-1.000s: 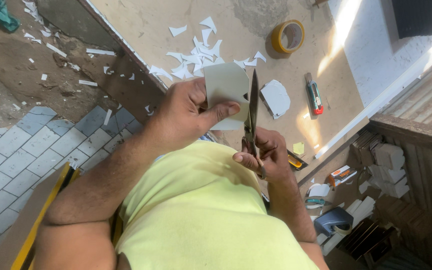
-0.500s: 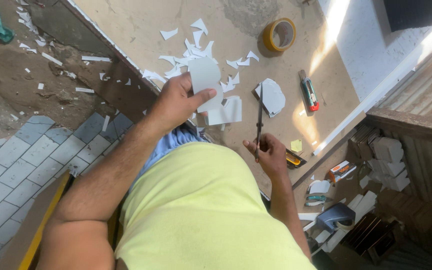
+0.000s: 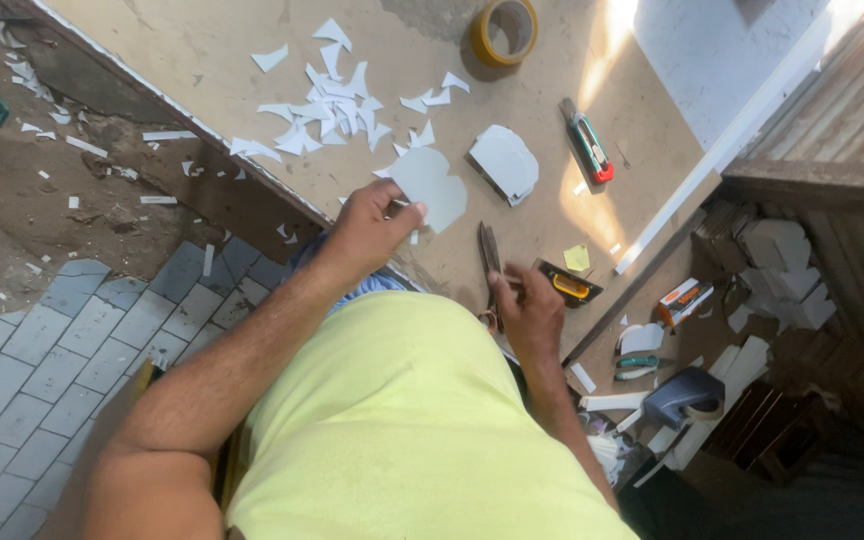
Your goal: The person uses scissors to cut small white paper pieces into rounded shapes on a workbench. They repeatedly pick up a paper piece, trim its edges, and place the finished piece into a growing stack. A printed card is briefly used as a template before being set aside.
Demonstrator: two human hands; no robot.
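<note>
Evidently for trimming, the left hand pinches 1 white cut-out clear over the board, while the right hand, apart, grips scissors blades-up.

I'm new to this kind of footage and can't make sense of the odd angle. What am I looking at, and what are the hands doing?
The picture comes from a camera worn on a person's head, looking down past their yellow shirt at a brown board. There is no machine, only two bare hands. The left hand pinches a white cut-out with a rounded edge. The right hand grips scissors, blades pointing away and looking closed. On the board lie white scraps, a second cut-out, a tape roll, a red and green knife and a yellow knife. Grey tiles show below left.
</note>
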